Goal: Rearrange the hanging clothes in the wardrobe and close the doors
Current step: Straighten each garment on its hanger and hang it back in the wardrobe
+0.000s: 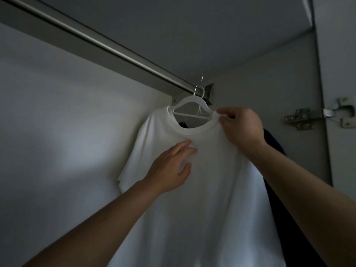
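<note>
My two bare forearms reach up from the bottom of the view into the wardrobe; my left hand (169, 168) lies flat and released, fingers straight, resting on the chest of the white T-shirt (202, 189) just below its neckline; my right hand (240, 128) is higher, its grip pinching the collar at the shirt's right shoulder, where the fabric meets the end of the white plastic hanger (189, 105); the shirt hangs on that hanger near the right end of the metal rail (100, 45), the hook over the rail; a dark garment (275, 143) hangs behind the shirt, showing past my right wrist; beyond it, a metal door hinge (317, 114) sits on the right side wall (289, 78).
</note>
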